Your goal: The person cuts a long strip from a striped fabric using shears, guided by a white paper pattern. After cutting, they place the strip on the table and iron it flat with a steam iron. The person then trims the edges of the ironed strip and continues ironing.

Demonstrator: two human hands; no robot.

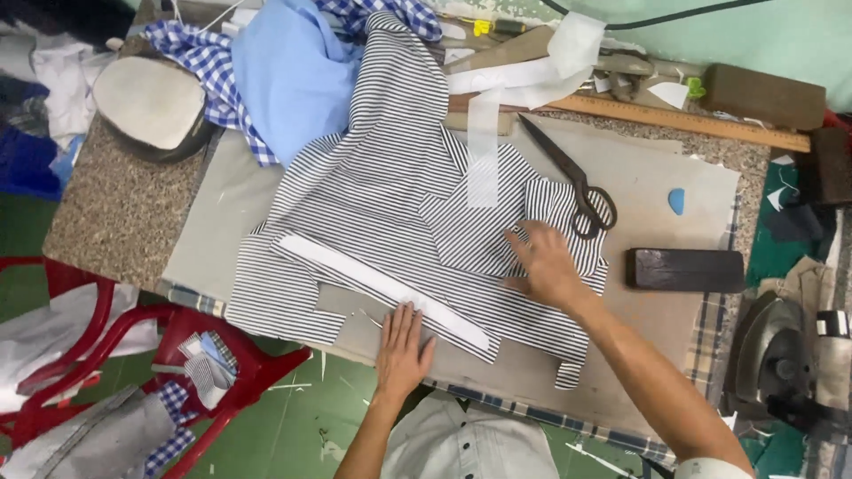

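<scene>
Two hands lie flat on the work. From my remote view, the left hand (402, 348) is spread open, palm down, fingers together, pressing the near edge of the striped fabric (390, 195) right beside the white strip (382, 286) that runs diagonally across the cloth. It grips nothing. My right hand (543, 264) is also open, fingers splayed, resting on a folded part of the same striped fabric; it holds nothing, only pushes down.

The striped fabric is spread over the grey pad (661, 173) that covers the table, reaching from the near edge up toward the far side. Black scissors (572, 182) lie on the pad just beyond the right hand, handles nearest it, apart from the fingers. A dark block (684, 270) sits to the right of that hand. A wooden ruler (683, 120) lies along the far side. Blue cloth (293, 75) and checked cloth (209, 66) are heaped at the far left. A red chair (200, 341) stands below the table edge.
</scene>
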